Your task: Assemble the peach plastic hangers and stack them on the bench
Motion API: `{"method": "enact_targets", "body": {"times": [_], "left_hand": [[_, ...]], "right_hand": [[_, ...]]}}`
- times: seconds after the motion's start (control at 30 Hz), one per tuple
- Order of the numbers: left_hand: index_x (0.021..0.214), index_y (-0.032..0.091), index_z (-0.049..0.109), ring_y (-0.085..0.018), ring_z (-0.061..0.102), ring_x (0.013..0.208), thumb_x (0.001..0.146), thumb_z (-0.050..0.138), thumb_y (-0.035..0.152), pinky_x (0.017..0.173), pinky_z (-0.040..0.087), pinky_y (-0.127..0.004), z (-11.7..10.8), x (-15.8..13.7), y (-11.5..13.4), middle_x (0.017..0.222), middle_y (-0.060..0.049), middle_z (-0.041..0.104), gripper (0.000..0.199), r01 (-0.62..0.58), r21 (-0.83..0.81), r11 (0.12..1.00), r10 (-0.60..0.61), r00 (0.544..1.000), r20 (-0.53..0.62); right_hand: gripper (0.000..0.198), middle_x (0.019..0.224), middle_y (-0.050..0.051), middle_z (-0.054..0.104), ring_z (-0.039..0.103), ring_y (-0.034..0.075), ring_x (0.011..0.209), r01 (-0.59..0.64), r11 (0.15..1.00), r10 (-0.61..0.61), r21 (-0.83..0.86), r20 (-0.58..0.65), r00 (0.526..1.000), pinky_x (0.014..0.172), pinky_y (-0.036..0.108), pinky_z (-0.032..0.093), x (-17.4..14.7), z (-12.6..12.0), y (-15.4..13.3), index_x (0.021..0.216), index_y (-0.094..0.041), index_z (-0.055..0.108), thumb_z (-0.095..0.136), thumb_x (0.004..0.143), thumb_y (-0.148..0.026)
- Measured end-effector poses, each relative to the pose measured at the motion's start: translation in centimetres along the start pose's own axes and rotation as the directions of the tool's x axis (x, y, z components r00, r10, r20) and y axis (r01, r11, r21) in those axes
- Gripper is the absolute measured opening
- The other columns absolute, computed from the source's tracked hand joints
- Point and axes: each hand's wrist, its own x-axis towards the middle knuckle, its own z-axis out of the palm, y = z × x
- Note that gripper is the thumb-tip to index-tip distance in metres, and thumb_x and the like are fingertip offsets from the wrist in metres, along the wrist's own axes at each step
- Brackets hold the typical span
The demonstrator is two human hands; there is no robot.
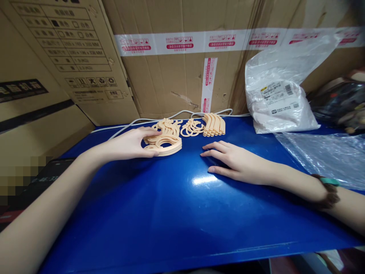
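Observation:
My left hand [129, 144] is curled round the left end of a stack of beige, curved flat plastic pieces [173, 147], its thumb at the near side and its fingers at the far side. The stack lies on the blue table. Just behind it is a pile of wavy beige pieces [168, 125]. Beige hook-shaped pieces [192, 128] lie in a loose heap to the right of that. Beside them, a row of curved beige tube-like pieces [213, 125] sits side by side. My right hand [228, 160] rests low over the table, fingers apart, holding nothing.
The blue table [171, 213] has its near edge at the bottom. A white cable [137, 121] runs along the back. Cardboard boxes [171, 76] wall off the rear and left. A white plastic bag [279, 99] stands at right, with a clear plastic sheet [325, 156] before it.

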Motion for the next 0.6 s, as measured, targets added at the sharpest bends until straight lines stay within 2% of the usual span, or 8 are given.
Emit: {"method": "enact_targets", "body": {"times": [0.17,0.6], "left_hand": [[0.141,0.021,0.048,-0.030,0.043,0.134,0.073,0.057,0.064,0.113,0.032,-0.038,-0.06,0.00,0.25,0.147,-0.005,0.047,0.081,-0.017,-0.016,1.000,0.017,1.000,0.005],[0.142,0.022,0.047,-0.030,0.041,0.136,0.072,0.058,0.067,0.114,0.031,-0.039,-0.12,-0.11,0.37,0.148,-0.005,0.045,0.084,0.013,-0.022,1.000,-0.012,1.000,0.022]], "right_hand": [[0.046,0.131,0.015,0.054,0.054,0.027,0.117,0.009,1.000,-0.009,0.011,-0.016,1.000,0.100,0.047,0.044,-0.02,0.00,-0.05,0.129,-0.017,0.056,0.044,0.096,-0.047],[0.048,0.132,0.015,0.053,0.054,0.027,0.117,0.007,1.000,-0.007,-0.003,0.000,1.000,0.100,0.047,0.044,-0.05,-0.04,-0.02,0.129,-0.016,0.056,0.042,0.096,-0.048]]}}
